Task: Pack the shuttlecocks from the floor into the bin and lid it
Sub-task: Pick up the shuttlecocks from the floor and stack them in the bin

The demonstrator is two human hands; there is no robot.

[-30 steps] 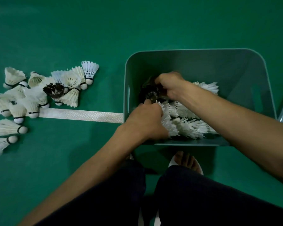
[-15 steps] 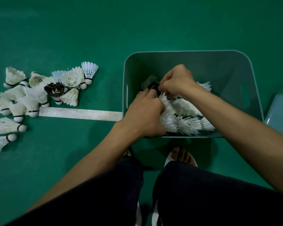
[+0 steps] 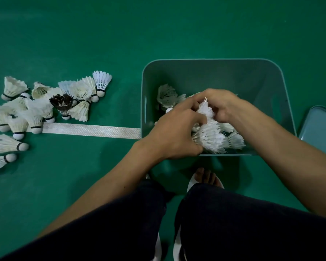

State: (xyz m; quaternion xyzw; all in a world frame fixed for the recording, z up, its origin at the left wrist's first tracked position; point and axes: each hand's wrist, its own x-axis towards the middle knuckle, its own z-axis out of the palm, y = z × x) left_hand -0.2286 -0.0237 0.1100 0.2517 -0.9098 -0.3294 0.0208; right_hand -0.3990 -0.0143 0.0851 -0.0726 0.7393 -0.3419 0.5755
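Note:
A grey-green plastic bin (image 3: pixel 211 76) stands open on the green floor. Inside it lie several white shuttlecocks (image 3: pixel 213 138), and one more (image 3: pixel 167 96) rests by the bin's left wall. My left hand (image 3: pixel 174 132) and my right hand (image 3: pixel 221 104) are both over the bin's near half, fingers closed on the white feathered shuttlecocks between them. A pile of white shuttlecocks (image 3: pixel 38 104) with one dark-feathered shuttlecock (image 3: pixel 62 103) lies on the floor to the left. The bin's lid (image 3: pixel 320 129) lies on the floor at the right edge.
A white court line (image 3: pixel 90 130) runs from the pile to the bin. My knees in dark trousers (image 3: pixel 233 223) and a foot in a white sandal (image 3: pixel 205 178) sit just in front of the bin. Green floor stretches beyond.
Both hands have moved toward the bin's near side and drawn together on the white shuttlecocks. The dark shuttlecock my right hand held in the bin is out of sight now.

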